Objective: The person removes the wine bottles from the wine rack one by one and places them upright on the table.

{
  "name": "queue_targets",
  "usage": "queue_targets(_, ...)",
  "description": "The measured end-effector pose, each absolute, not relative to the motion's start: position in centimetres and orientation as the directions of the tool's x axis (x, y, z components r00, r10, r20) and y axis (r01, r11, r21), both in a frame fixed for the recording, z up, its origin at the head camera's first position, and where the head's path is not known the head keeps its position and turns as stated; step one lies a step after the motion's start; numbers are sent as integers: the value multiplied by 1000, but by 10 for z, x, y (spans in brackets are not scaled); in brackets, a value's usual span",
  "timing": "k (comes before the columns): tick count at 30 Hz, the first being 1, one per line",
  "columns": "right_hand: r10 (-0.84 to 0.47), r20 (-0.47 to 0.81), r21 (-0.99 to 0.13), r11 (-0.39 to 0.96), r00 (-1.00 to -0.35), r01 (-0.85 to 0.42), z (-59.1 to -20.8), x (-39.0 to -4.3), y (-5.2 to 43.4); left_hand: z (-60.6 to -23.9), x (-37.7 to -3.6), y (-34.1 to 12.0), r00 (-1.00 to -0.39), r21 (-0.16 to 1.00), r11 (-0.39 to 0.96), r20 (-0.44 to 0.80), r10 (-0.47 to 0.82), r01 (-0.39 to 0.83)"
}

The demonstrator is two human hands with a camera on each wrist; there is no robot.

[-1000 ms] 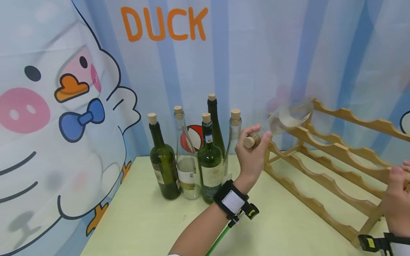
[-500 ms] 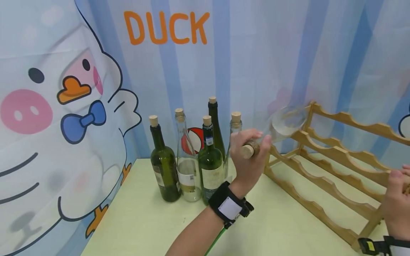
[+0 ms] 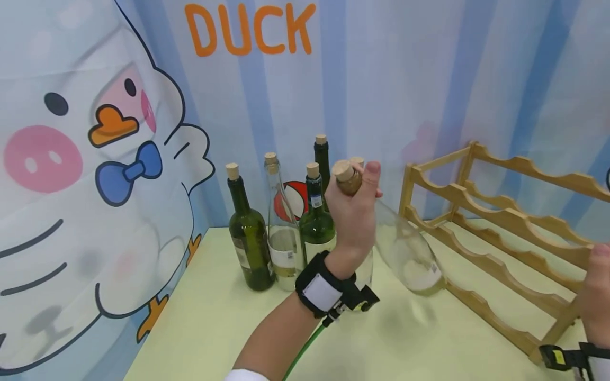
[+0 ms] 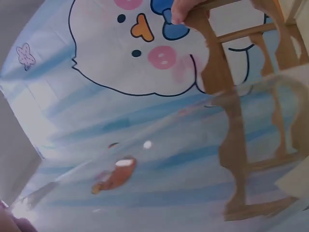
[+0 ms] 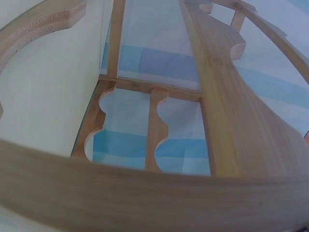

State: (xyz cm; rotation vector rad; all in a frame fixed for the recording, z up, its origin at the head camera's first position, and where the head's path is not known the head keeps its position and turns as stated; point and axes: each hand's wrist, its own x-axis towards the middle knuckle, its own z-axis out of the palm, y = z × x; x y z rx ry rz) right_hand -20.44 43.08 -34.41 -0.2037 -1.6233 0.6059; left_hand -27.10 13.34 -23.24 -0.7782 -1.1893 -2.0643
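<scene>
Right hand point(image 3: 595, 286) cut off — grip on rack point(image 3: 500, 233) unclear.

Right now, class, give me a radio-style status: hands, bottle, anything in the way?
Left hand grips the clear bottle by its corked neck, base tilted down toward the rack. Right hand holds the wooden rack. Five corked bottles stand close behind.

Clear glass bottle point(image 3: 405, 248) with a cork stopper point(image 3: 344, 172), tilted neck-up and base-down to the right, gripped at the neck, base just beside the near left end of the wooden rack point(image 3: 495, 233), pale label near its base
</scene>
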Motion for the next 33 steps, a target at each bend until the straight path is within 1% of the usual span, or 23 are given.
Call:
queue_targets(1, 471, 868, -495, 845, -157, -204, -343, -204, 432, -235, -276, 136, -690, 582, -410, 697, -193, 702)
queue_targets(2, 489, 857, -513, 834, -160, -200, -343, -204, 433, -238, -281, 138, -734, 623, -427, 660, -163, 655)
queue_targets(3, 512, 843, -537, 817, -167, -210, -343, -204, 432, -241, -286, 141, -762, 658, -423, 633, -136, 623)
queue_targets(5, 544, 819, -574, 786, -182, -231, -345, -207, 433, -246, -294, 148, -781, 701, -386, 618, -90, 600)
queue_targets(7, 552, 814, -581, 771, -181, -260, -345, -208, 433, -250, -300, 156, -771, 726, -308, 635, -43, 615)
queue_targets(10, 527, 833, -553, 780, -171, -293, -345, -209, 435, -251, -305, 169, -755, 745, -172, 655, 10, 644)
queue_targets(12, 516, 838, -545, 773, -178, -324, -345, -209, 436, -252, -308, 179, -765, 764, -91, 643, 40, 638)
queue_targets(16, 537, 817, -576, 743, -210, -341, -345, -205, 436, -260, -313, 195, -787, 787, 39, 614, 63, 616)
queue_targets(18, 538, 814, -580, 742, -217, -336, -344, -205, 437, -264, -315, 200, -783, 780, 71, 618, 62, 621)
queue_targets(23, 537, 828, -560, 775, -162, -293, -339, -204, 435, -266, -319, 201, -748, 742, 93, 658, 86, 664)
queue_targets(25, 535, 832, -555, 784, -151, -277, -338, -204, 435, -265, -320, 201, -737, 731, 101, 669, 94, 675)
queue_targets(33, 444, 879, -477, 838, -177, -266, -339, -202, 434, -271, -320, 199, -723, 710, 141, 686, 83, 689)
